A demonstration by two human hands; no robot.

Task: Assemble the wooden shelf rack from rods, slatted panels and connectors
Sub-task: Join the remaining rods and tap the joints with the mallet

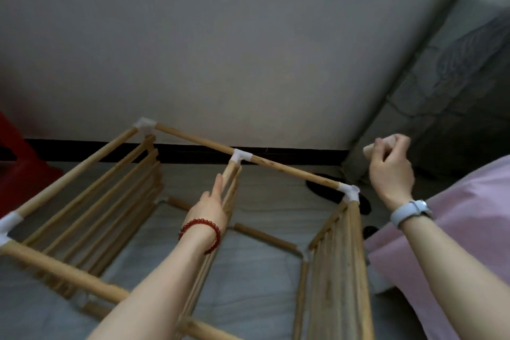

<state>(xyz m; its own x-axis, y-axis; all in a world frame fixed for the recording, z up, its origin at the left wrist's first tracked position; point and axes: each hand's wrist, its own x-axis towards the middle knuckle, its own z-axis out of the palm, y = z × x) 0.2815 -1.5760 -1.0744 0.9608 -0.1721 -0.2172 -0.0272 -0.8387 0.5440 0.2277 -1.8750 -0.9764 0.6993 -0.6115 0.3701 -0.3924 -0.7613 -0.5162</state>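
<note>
The wooden shelf rack [82, 163] stands on the floor, seen from above. Its far top rod [289, 168] runs between white connectors [145, 125], with a middle T connector [241, 156] and a right corner connector [350, 192]. Slatted panels hang upright at the left [110, 201], middle and right [339, 270]. My left hand [212, 201], with a red bead bracelet, lies with straight fingers against the middle panel's top, just under the T connector. My right hand [390, 165], with a watch on the wrist, hovers above the right corner and pinches a small pale piece [368, 149] that I cannot identify.
A white wall with a dark baseboard [276, 154] stands behind the rack. A red object [19, 168] sits at the far left. Pink fabric [469, 229] lies at the right, dark shapes [325, 188] on the floor near the right corner.
</note>
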